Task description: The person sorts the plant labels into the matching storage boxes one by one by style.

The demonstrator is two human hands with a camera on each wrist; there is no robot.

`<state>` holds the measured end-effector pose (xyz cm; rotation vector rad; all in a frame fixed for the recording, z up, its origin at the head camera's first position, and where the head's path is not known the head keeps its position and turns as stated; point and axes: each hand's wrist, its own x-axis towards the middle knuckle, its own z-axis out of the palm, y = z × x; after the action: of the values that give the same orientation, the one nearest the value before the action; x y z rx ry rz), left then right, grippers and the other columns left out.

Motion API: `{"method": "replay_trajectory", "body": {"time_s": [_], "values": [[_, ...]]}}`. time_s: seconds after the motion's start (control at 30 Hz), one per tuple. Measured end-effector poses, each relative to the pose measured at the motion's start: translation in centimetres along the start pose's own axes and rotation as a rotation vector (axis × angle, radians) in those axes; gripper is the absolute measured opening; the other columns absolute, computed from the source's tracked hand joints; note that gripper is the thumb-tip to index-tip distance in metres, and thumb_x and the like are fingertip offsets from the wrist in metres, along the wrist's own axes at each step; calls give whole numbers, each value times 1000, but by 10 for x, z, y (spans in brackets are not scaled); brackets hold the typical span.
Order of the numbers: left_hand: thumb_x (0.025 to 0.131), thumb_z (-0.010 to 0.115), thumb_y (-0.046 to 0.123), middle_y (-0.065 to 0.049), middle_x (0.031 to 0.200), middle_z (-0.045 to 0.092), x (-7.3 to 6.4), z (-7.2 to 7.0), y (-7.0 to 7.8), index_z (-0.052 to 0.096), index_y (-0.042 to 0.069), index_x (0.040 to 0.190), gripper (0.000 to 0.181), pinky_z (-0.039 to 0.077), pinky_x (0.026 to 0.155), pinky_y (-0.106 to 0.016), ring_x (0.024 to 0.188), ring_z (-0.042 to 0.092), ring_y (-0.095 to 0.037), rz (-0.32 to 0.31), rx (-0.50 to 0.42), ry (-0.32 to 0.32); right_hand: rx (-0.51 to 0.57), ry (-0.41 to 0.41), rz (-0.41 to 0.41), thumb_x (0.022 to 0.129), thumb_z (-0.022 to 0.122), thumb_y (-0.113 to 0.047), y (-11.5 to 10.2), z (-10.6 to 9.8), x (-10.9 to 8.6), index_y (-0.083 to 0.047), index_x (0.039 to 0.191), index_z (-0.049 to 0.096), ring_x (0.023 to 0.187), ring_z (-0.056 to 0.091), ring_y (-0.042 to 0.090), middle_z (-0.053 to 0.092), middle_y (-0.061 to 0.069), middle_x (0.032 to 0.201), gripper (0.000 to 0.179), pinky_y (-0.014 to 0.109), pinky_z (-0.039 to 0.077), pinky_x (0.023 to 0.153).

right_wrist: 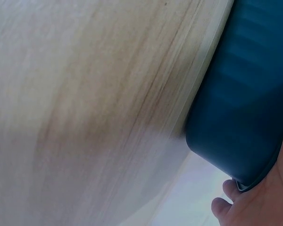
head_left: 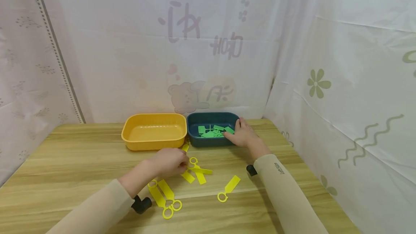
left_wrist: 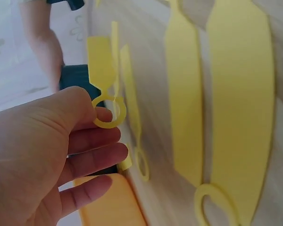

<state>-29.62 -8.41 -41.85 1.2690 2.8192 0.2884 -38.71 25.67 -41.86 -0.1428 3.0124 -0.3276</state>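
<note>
My left hand [head_left: 171, 161] is over the middle of the table, just in front of the gap between two bins. In the left wrist view, its thumb and index finger pinch a flat yellow ring tag [left_wrist: 100, 61] by the ring, with the other fingers loosely bent. Several more yellow tags [head_left: 200, 177] lie beneath and beside that hand. My right hand [head_left: 243, 136] grips the right end of a dark blue bin [head_left: 211, 142], thumb over the front rim and fingers around the right side. Several green tags [head_left: 212, 133] lie piled inside this bin.
A yellow bin [head_left: 156, 145] stands left of the blue one, close against it. Two yellow tags [head_left: 157, 195] lie near the left wrist, and a single yellow tag [head_left: 232, 184] lies toward the right. Printed curtains [head_left: 130, 46] hang behind the wooden table [head_left: 81, 176].
</note>
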Motion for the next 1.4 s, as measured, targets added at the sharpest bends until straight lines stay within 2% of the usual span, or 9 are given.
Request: {"method": "replay_trajectory", "body": {"time_s": [0.23, 0.43, 0.53, 0.67, 0.83, 0.93, 1.07, 1.2, 1.4], "values": [[99, 78, 16, 12, 73, 56, -3, -11, -5, 70, 25, 81, 22, 44, 67, -24, 69, 51, -7, -38, -49, 49, -9, -4, -3, 108, 42, -68, -1, 1, 1, 11, 171, 4, 170, 5, 50, -5, 30, 183, 108, 61, 13, 138], [98, 76, 12, 10, 74, 57, -9, -31, -13, 70, 23, 81, 21, 43, 66, -25, 68, 51, -8, -38, -105, 111, -5, -11, -6, 108, 42, -68, -2, 1, 1, 11, 171, 4, 170, 4, 51, -6, 30, 183, 109, 61, 13, 138], [100, 75, 13, 10, 78, 61, -13, -43, -20, 74, 20, 86, 16, 46, 67, -24, 71, 54, -8, -44, -124, 155, -2, -11, -4, 108, 42, -69, -2, 0, 2, 10, 171, 3, 170, 4, 50, -7, 29, 183, 109, 61, 13, 138], [101, 73, 14, 7, 85, 69, -20, -57, -31, 78, 15, 95, 8, 53, 73, -27, 76, 59, -10, -105, -150, 220, -3, -10, -5, 108, 41, -70, -3, -1, 2, 10, 171, 4, 170, 5, 51, -6, 29, 183, 109, 62, 14, 137], [104, 69, 16, 0, 91, 76, -30, -71, -50, 80, 11, 102, 12, 57, 75, -34, 78, 63, -13, -215, -146, 314, -1, -9, -12, 108, 41, -69, -4, -4, 1, 11, 171, 4, 170, 4, 51, -6, 30, 183, 108, 62, 14, 137], [105, 66, 16, -4, 95, 78, -34, -75, -61, 80, 8, 105, 16, 57, 77, -38, 79, 64, -15, -268, -137, 352, -6, -6, -11, 109, 41, -67, -4, -5, 1, 11, 171, 4, 170, 4, 50, -6, 29, 183, 107, 61, 14, 138], [106, 65, 17, -6, 97, 78, -39, -74, -74, 79, 7, 108, 18, 56, 78, -40, 77, 62, -18, -351, -137, 362, -6, -6, -7, 109, 42, -67, -4, -6, 0, 12, 171, 4, 170, 4, 50, -6, 30, 183, 107, 61, 15, 137], [107, 65, 18, -7, 94, 74, -41, -71, -83, 77, 6, 107, 17, 52, 72, -37, 74, 59, -20, -420, -163, 344, -7, -11, -7, 108, 41, -68, -3, -5, 0, 11, 171, 4, 170, 5, 51, -6, 30, 183, 108, 61, 15, 137], [108, 63, 19, -6, 89, 70, -43, -67, -94, 76, 4, 109, 20, 45, 68, -34, 68, 55, -19, -460, -187, 309, 16, -23, 0, 107, 42, -70, 2, -1, 2, 12, 171, 3, 170, 4, 52, -8, 30, 183, 111, 62, 14, 137]]}}
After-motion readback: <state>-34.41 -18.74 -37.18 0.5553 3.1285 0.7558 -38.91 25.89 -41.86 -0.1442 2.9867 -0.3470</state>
